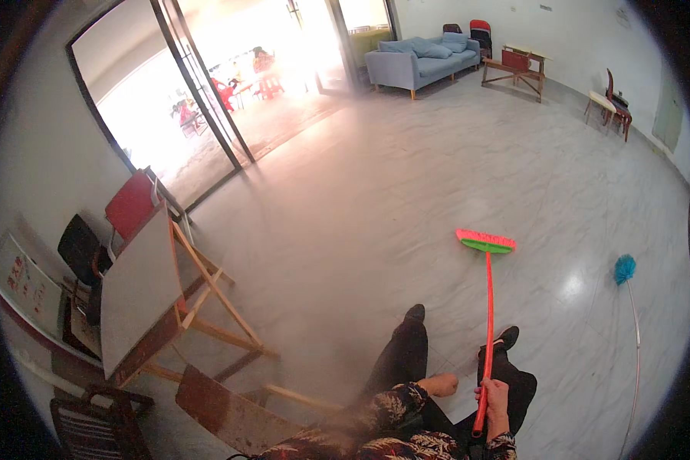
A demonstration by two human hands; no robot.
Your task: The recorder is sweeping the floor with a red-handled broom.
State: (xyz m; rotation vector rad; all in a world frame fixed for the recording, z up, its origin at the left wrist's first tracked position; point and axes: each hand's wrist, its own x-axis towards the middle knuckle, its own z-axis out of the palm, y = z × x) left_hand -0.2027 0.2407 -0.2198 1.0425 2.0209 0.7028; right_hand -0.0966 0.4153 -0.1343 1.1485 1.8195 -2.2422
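Note:
My right hand (497, 397) grips the red handle of a broom (489, 310) near its end. The handle runs away from me to a green broom head (487, 246) with pink bristles, lying against the floor. My left hand (439, 384) is curled into a fist beside the handle, over my leg, and nothing shows in it. Patterned sleeves cover both arms. Farther right, a blue duster (625, 269) on a long thin pole lies on the floor.
At left stands a table (141, 287) with crossed wooden legs, near a red chair (131, 204), a black chair (83, 247) and a whiteboard (26, 287) bearing writing. A blue sofa (422, 63) and a wooden bench (514, 75) are far back. Glass doors (201, 86) open onto a bright area.

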